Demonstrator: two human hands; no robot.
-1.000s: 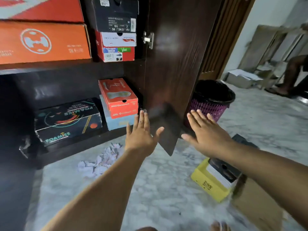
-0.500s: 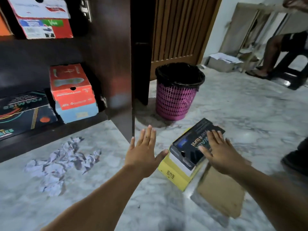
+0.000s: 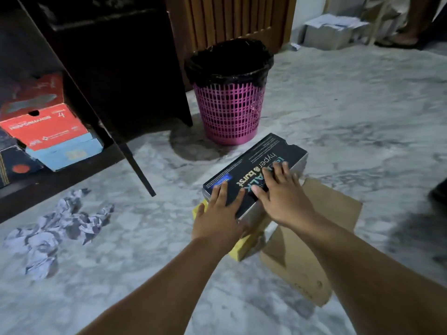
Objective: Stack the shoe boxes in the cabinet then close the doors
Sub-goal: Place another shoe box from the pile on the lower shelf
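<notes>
Palms (image 3: 219, 215) flat — black box (image 3: 261, 163) beneath.

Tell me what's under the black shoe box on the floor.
The black shoe box rests on a yellow box; only that box's near corner shows. Both hands, left hand and right hand, lie flat on top.

You see a pink bin (image 3: 229, 112) with a black liner on the marble floor (image 3: 350, 122), crumpled paper (image 3: 58, 226) lower left, and flat cardboard (image 3: 312, 240) right.
</notes>
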